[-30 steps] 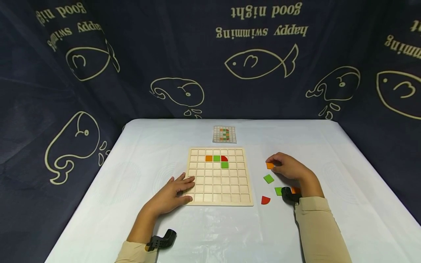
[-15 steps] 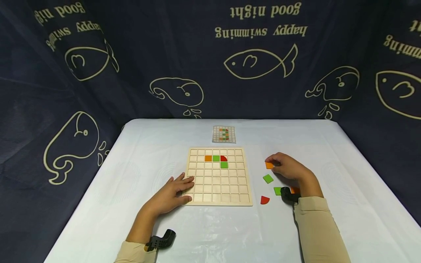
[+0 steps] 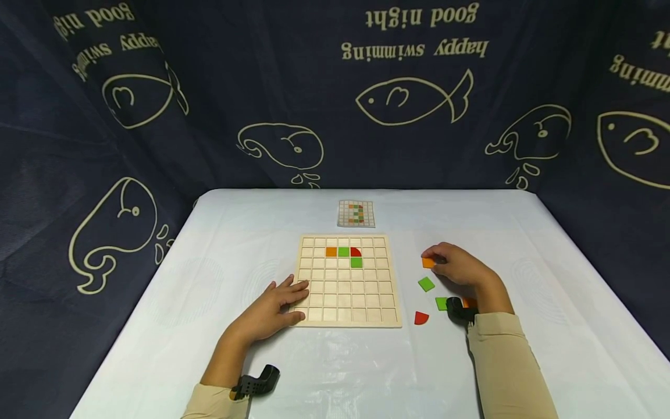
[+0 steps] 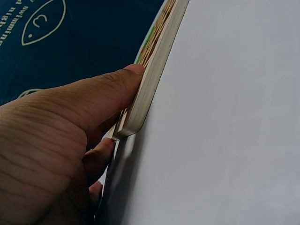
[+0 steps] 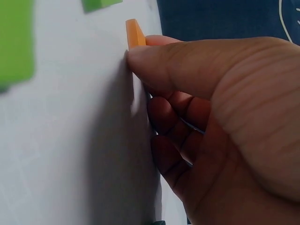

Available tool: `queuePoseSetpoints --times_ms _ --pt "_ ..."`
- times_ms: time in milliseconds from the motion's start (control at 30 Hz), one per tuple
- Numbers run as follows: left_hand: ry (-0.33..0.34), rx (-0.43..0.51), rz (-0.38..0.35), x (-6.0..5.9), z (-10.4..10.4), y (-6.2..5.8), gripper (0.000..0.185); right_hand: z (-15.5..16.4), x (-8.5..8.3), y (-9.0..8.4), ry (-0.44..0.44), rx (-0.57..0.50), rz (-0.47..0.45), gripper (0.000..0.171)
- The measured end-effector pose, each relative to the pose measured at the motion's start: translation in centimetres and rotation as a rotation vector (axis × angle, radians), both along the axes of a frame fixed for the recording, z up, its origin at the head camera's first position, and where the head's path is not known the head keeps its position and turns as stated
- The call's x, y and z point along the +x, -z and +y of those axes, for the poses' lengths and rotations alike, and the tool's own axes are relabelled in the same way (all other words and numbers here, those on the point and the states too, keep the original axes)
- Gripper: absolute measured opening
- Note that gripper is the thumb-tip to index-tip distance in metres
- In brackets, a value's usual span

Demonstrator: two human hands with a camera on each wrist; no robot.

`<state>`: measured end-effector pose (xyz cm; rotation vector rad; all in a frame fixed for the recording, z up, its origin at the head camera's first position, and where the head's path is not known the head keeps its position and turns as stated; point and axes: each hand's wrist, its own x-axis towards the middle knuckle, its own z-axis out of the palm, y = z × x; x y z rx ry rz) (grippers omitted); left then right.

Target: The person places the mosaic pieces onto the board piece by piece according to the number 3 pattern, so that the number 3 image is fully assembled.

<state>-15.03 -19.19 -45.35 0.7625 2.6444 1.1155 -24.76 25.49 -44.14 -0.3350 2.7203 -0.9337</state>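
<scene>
My right hand (image 3: 458,265) pinches an orange square tile (image 3: 428,263) between thumb and fingers, right of the board. In the right wrist view the orange tile (image 5: 135,33) stands out past the thumb tip, close over the table. My left hand (image 3: 272,308) rests on the left edge of a wooden grid board (image 3: 345,323), fingers spread. The left wrist view has the thumb lying on the corner of the board (image 4: 154,79). Set in the grid are an orange square (image 3: 331,252), a green square (image 3: 343,252), a red quarter-round (image 3: 356,252) and another green square (image 3: 356,262).
Beside the board lie a green tile (image 3: 426,284), a second green tile (image 3: 441,304), a red quarter-round tile (image 3: 421,318) and an orange tile (image 3: 469,302) partly behind the right wrist camera. Behind the board is a pattern card (image 3: 342,221). A dark printed cloth (image 3: 335,157) hangs beyond the table.
</scene>
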Motion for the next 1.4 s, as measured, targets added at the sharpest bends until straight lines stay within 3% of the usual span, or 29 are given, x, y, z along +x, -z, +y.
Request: queuePoseSetpoints --times_ms 1133,1400 --pt "-0.001 -0.001 -0.009 -0.1 0.0 0.2 0.057 -0.3 0.0 -0.5 0.023 -0.019 0.0 0.028" --pt "-0.004 -0.001 -0.012 -0.1 0.0 -0.1 0.057 -1.5 0.0 -1.0 -0.053 -0.054 0.066 0.028"
